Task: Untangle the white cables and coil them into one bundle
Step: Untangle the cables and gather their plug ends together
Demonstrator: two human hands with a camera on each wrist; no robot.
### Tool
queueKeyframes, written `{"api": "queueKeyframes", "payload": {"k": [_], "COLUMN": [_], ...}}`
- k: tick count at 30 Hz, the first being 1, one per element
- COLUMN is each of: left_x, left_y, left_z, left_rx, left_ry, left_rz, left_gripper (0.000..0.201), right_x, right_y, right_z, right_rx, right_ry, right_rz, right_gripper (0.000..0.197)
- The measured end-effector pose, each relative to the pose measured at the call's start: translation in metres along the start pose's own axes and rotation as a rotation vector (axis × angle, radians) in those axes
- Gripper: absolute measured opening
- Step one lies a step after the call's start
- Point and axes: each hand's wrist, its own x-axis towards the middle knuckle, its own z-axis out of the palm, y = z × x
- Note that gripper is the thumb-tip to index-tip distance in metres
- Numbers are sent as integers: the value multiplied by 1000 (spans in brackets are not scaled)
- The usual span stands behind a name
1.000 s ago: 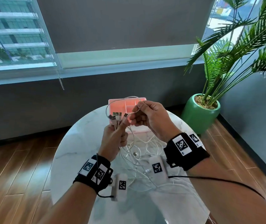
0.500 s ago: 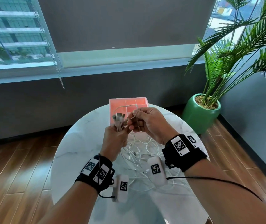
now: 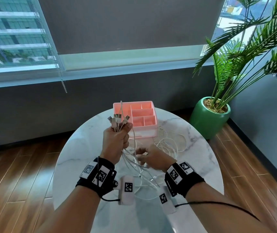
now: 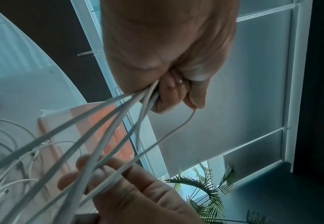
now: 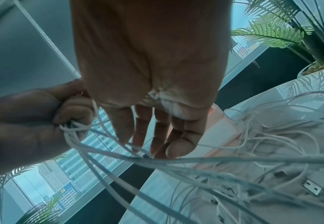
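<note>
Left hand (image 3: 115, 140) is raised above the round marble worktop (image 3: 199, 148), fingers clamped on a sheaf of white cables (image 3: 168, 142) just below their connector ends (image 3: 117, 119), which fan upward out of the fist. Right hand (image 3: 152, 158) sits lower, fingers apart and nearly straight, raked through the strands that fall from the fist to the loose tangle on the worktop, in front of the pink compartment organiser (image 3: 151, 133). Step in hand, by my judgement: combing the strands straight. Done well, the fist stays firm on the gathered ends while the right hand draws slowly down and away, stopping at any snag rather than pulling it tight. The left wrist view alone shows the strands threaded between separate right fingers (image 4: 84, 162); the right wrist view alone shows free USB plugs (image 5: 310, 187) lying in the heap — likely to catch. Only the head view shows the connector fan. A potted palm (image 3: 210, 118) stands on the floor to the right.
</note>
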Motion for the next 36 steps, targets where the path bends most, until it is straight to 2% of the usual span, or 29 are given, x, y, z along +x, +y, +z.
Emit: {"api": "queueKeyframes", "payload": {"k": [3,9,13,17,20,23,28,30,32,34,36], "left_x": [0,1,2,3,7,7,2,2,3,4,5], "left_y": [2,3,2,5,5,2,-5,-7,-10,-12,-14], "left_z": [-1,-3,-1,-5,-13,-18,-26,-29,-32,-34,-35], "left_rx": [-4,-19,-14,-24,-26,18,102,119,124,113,84], "left_ry": [4,32,40,55,73,82,92,120,154,171,167], "left_rz": [3,16,15,10,13,21,28,18,2,-18,-39], "left_gripper": [24,25,24,23,23,17,15,19,19,22,28], "right_x": [1,-3,-4,-4,-7,-9,-23,-36,-50,-62,-69], "right_y": [-6,-29,-25,-21,-33,-63,-129,-148,-156,-149,-127], "right_z": [-8,-25,-19,-23,-43,-76,-157,-185,-210,-231,-243], "right_rx": [16,203,-8,8,226,470,608,548,363,96,-214], "right_ry": [0,39,30,76,224,486,817,937,992,999,984], "right_rz": [-42,-54,-55,-128,-184,-301,-522,-633,-688,-620,-447], "right_gripper": [10,21,11,11,14,20,17,15,14,16,21]}}
